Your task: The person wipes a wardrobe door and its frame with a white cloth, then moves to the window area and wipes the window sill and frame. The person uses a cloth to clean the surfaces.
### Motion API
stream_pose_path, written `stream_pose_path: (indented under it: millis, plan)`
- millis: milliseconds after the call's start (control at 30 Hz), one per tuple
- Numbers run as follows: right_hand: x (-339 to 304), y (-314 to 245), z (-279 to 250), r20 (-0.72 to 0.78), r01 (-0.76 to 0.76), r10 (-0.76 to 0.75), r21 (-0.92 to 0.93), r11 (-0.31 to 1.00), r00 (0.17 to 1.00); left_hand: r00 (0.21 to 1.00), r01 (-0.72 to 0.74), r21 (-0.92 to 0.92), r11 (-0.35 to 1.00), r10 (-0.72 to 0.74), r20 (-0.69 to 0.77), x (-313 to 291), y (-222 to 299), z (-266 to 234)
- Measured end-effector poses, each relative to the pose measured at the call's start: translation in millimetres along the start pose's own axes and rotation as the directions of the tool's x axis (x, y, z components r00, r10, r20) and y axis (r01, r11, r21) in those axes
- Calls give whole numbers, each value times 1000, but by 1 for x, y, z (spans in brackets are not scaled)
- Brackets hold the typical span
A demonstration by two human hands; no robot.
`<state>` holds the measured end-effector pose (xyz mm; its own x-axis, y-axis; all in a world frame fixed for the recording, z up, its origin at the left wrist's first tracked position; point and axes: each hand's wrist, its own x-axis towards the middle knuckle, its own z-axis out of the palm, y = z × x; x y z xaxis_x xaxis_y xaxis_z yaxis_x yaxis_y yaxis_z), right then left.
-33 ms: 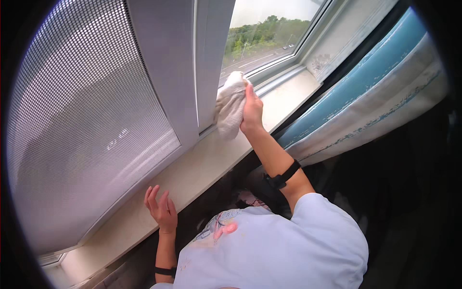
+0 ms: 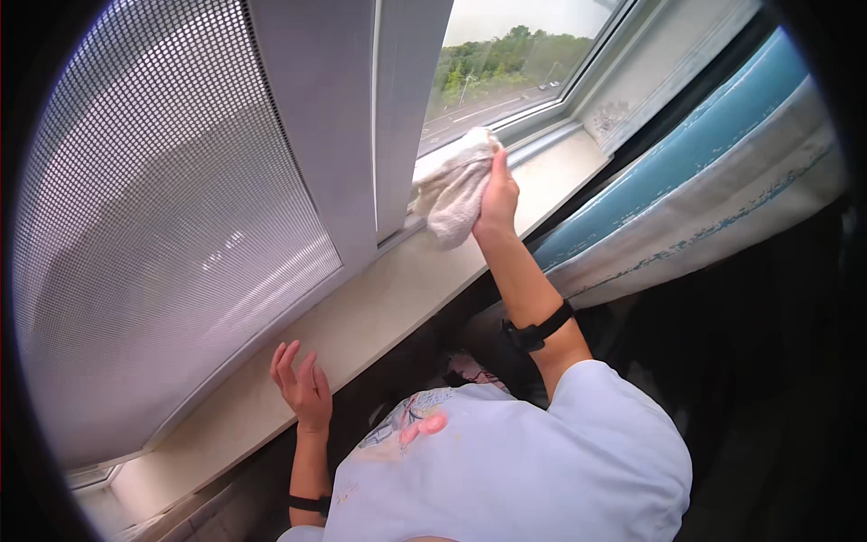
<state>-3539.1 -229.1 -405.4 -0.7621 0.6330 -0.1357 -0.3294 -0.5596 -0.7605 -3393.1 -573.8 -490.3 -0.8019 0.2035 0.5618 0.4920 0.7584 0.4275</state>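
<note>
My right hand [image 2: 497, 200] grips a crumpled white cloth [image 2: 456, 199] low at the window, where the frame meets the sill. The cloth hangs down on the left of my hand and covers part of the window track; most of my fingers are hidden behind it. My left hand [image 2: 302, 387] is raised over the near edge of the pale window sill [image 2: 361, 316], its fingers apart and slightly curled, with nothing in them.
A perforated mesh blind [image 2: 199, 244] fills the left side beside the white window frame [image 2: 312, 117]. Trees and a road show through the glass [image 2: 506, 68]. On the right hangs a blue and white curtain [image 2: 695, 199]. Below the sill it is dark.
My right hand has shifted to the right along the window's lower edge, carrying the white cloth. My left hand has stayed nearly still.
</note>
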Motion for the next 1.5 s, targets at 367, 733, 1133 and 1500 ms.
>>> stream_pose_path:
  millis: [367, 733, 1133, 1500]
  plan:
    - [7, 66, -79, 931, 934, 158, -294, -205, 328, 997, -80, 64, 995, 78, 26, -8, -8, 7]
    - [228, -54, -179, 846, 760, 29, -464, -455, 533, 998, 17, 219, 976, -30, 54, 0, 39, 18]
    - [313, -90, -227, 753, 744, -171, -657, -123, 636, 909, -409, 370, 834, 407, 87, 177, 161, 48]
    - [79, 49, -28, 982, 983, -45, 185, 6, -184, 903, -422, 140, 896, 403, 146, 171, 161, 86]
